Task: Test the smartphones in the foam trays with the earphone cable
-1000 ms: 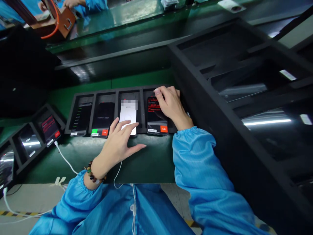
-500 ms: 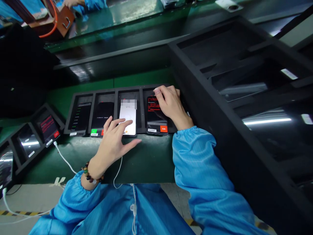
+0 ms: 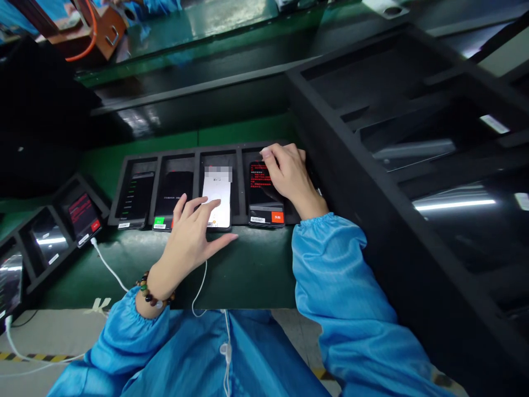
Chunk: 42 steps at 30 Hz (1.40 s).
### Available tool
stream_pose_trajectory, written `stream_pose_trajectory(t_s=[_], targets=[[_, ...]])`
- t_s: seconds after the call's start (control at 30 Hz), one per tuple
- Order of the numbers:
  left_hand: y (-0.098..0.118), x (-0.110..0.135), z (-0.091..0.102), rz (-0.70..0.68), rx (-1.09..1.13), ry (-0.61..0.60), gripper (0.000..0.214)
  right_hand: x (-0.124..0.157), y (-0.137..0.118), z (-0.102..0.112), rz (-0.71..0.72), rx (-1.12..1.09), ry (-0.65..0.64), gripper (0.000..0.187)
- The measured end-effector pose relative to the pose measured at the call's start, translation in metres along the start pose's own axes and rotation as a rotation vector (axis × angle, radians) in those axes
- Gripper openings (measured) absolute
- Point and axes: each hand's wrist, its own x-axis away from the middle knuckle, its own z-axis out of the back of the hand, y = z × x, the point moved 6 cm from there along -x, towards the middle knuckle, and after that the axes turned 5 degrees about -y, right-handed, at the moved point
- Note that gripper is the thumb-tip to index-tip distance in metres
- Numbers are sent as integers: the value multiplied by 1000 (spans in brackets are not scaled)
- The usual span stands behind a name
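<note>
My left hand (image 3: 188, 231) is open, its fingers spread over a smartphone (image 3: 221, 190) with a lit white screen. The index fingertip is at this screen; I cannot tell whether it touches. My right hand (image 3: 289, 179) curls down beside the upper right of another smartphone (image 3: 264, 201), whose black screen carries red text and a red button. Its bent fingers hide whatever they may hold. Both phones lie in separate compartments of a black foam tray (image 3: 238, 187). Left of them, in the same tray, lie a dark phone with a green button (image 3: 177, 190) and one with green text (image 3: 136, 198).
A second foam tray (image 3: 49, 256) with several phones stands at the left, white cables (image 3: 109, 267) plugged in. To the right rises a tall black compartment box (image 3: 351, 160) holding dark devices. Across the bench, a person's blue sleeve (image 3: 161, 6) shows near a brown box (image 3: 111, 36).
My left index finger has shifted slightly left and up over the white screen, where large digits now show. My right hand stays almost still.
</note>
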Motion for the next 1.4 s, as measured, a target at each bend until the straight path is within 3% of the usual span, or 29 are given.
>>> stream_pose_trajectory(t_s=[0.33,0.57,0.7,0.77,0.83,0.9,0.97,1.07,1.3,1.4], targets=[[-13,3,9,120,-16,87,62,0,0,0,0,-8,7,84],[4,4,8,-70,97,20,46,1,0,0,-5,-14,11,81],[10,5,10,-107,151,4,35,1,0,1,-7,-26,9,82],[7,10,18,-46,186,47,29,0,-1,1,-9,-30,0,81],[-4,20,26,139,233,87,27,0,-2,1,-13,-22,-13,79],[-17,33,23,386,342,10,37,0,-2,1,-17,-3,-28,78],[-23,46,10,556,523,-154,45,0,-2,0,-17,9,-30,79],[-22,54,-7,601,770,-264,52,0,-1,0,-9,-2,1,81],[-31,54,-19,690,788,-146,46,1,1,-1,21,-23,31,84],[-27,51,-30,738,1124,-154,54,0,0,-1,19,-18,30,83]])
